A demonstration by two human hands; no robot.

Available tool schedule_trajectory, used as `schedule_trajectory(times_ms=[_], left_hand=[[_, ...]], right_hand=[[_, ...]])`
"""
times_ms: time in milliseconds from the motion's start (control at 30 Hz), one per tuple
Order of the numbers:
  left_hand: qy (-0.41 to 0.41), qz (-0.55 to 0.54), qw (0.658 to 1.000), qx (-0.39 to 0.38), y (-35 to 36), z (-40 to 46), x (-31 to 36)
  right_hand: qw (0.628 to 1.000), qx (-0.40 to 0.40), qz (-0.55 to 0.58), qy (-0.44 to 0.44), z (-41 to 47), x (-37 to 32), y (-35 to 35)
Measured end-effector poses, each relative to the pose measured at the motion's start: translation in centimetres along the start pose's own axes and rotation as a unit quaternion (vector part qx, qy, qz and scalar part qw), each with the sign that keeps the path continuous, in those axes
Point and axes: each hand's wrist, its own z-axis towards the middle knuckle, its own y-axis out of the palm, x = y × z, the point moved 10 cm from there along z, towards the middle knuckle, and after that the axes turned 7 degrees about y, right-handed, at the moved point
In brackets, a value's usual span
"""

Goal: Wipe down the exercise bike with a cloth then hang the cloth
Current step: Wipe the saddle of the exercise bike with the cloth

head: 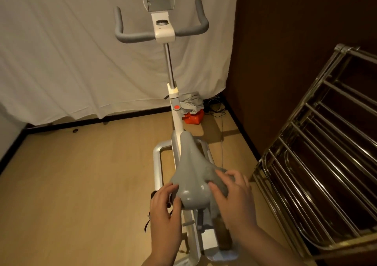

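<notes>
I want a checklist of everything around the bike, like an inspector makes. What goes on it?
Surface: wooden floor, bare around the bike.
Job's things: exercise bike upright; grey saddle nearest; grey cloth pressed on the saddle's right side.
Clutter: crumpled grey fabric on an orange object by the wall.
Grippers: left hand rests on the saddle's left edge; right hand presses the cloth.
Cables: black cords tangled in the corner.
Surroundings: white sheet backdrop; metal drying rack on the right.

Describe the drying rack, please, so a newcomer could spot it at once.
Start at the white bike in the room's middle and look right, along the dark wall. The rack stands there: shiny metal with parallel bars, the only chrome frame in sight.
</notes>
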Motion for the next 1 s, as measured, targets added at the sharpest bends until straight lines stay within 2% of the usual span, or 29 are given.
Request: schedule_trajectory(times_ms=[100, 167, 233, 300, 367, 500, 533, 667, 767, 867, 933, 1000], left_hand=[[-0.032, -0.003, 0.999, 0.005, -0.6, -1.1, -0.8], [-0.052, -0.021, 0.998, 0.019, -1.1, -1.6, -1.1], [-0.058, -0.038, 0.997, 0.024, -1.3, -2.1, -1.2], [-0.061, -0.040, 0.997, 0.009, -1.2, -2.5, -1.4], [-0.063, -0.041, 0.997, -0.006, -1.3, -2.9, -1.7], [-0.045, -0.064, 0.997, -0.022, -1.7, -2.7, -1.5], [-0.042, -0.070, 0.996, -0.028, -1.7, -2.5, -1.5], [-0.061, -0.076, 0.993, -0.064, -2.1, -1.5, -2.7], [-0.049, -0.088, 0.993, -0.067, -2.4, -0.3, -2.7], [-0.080, -0.109, 0.989, -0.066, -2.3, 0.6, -3.3], [-0.055, -0.102, 0.989, -0.096, -2.3, 1.2, -2.8], [-0.003, -0.080, 0.987, -0.138, -2.0, 1.8, -1.6]], right_hand=[[0.998, 0.034, 0.037, 0.041, -1.3, 0.8, 0.3], [0.999, 0.029, 0.033, -0.024, -3.1, -0.5, 1.3], [0.993, 0.027, -0.022, -0.113, -3.3, -1.3, 1.6], [0.990, 0.049, -0.052, -0.125, -2.6, -0.5, 1.0], [0.994, 0.025, -0.021, -0.107, -3.4, -0.3, 1.5], [0.957, -0.077, -0.099, -0.262, -6.3, -5.3, 6.7], [0.949, -0.100, -0.122, -0.273, -5.8, -5.7, 7.1], [0.957, -0.106, -0.144, -0.229, -5.8, -3.5, 6.6], [0.967, -0.056, -0.125, -0.214, -6.2, -5.9, 7.5], [0.963, -0.034, -0.165, -0.210, -5.4, -8.2, 8.5], [0.965, -0.025, -0.188, -0.183, -5.7, -6.6, 7.7], [0.977, 0.029, -0.171, -0.123, -6.2, -4.4, 5.2]])
